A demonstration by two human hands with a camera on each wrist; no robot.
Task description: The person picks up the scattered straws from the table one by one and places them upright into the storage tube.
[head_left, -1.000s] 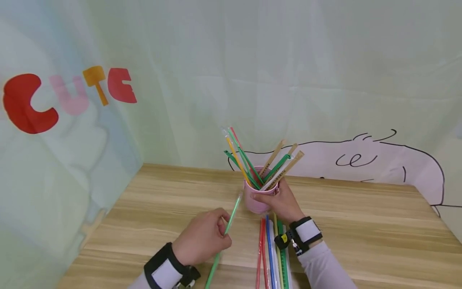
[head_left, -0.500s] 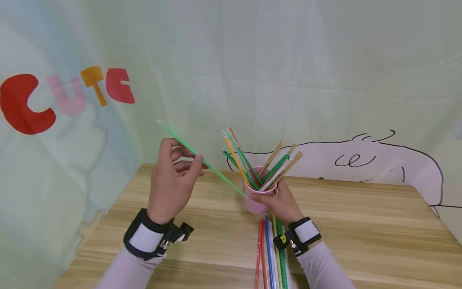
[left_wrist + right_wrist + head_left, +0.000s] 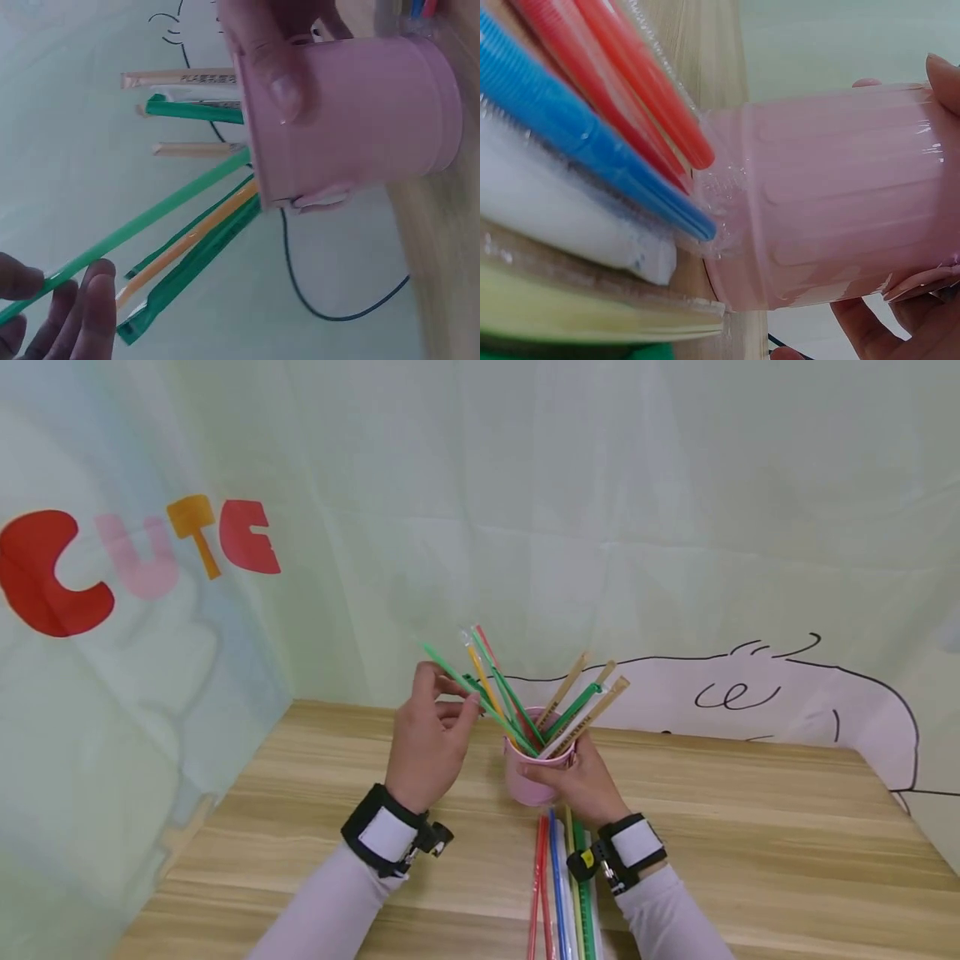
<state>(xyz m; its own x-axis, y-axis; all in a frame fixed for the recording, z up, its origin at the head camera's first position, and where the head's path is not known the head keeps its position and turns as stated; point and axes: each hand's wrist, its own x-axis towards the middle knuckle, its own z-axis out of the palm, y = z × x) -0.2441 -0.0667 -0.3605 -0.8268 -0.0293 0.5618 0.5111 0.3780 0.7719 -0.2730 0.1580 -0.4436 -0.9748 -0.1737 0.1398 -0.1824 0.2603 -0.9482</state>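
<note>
1. In the head view, a light green straw [image 3: 450, 670] was pinched by the left hand [image 3: 427, 747], its fingers narrowed, and was slanted down toward the right hand [image 3: 585, 787]. The straw's lower end was seen at the mouth of the pink cup [image 3: 531, 783].
2. The pink cup, to the right of the left hand, was gripped by the right hand, the thumb laid across its near side. Brown straws [image 3: 611, 695] and an orange straw [image 3: 483, 674] were held in it, leaning apart; their lower ends were hidden.
3. Red straws [image 3: 537, 885] and a blue straw [image 3: 557, 877] were laid side by side on the wooden table [image 3: 750, 827], between the forearms and just left of the right wrist. Their near ends were cut off.
4. In the left wrist view, the pinch was shown closely: the light green straw was held between thumb and fingers, well up from the rim. Dark green straws [image 3: 187, 270] were seen just beyond those fingers. How deep the held straw reached could not be told; the print on the brown straws was hard to read.
5. In the right wrist view, the cup's ribbed wall was revealed, with clear wrappers around the straw ends near its base. A pale yellow straw [image 3: 577, 300] was seen there too. The right hand was partly cut off; the left hand's state could not be told from here.
</note>
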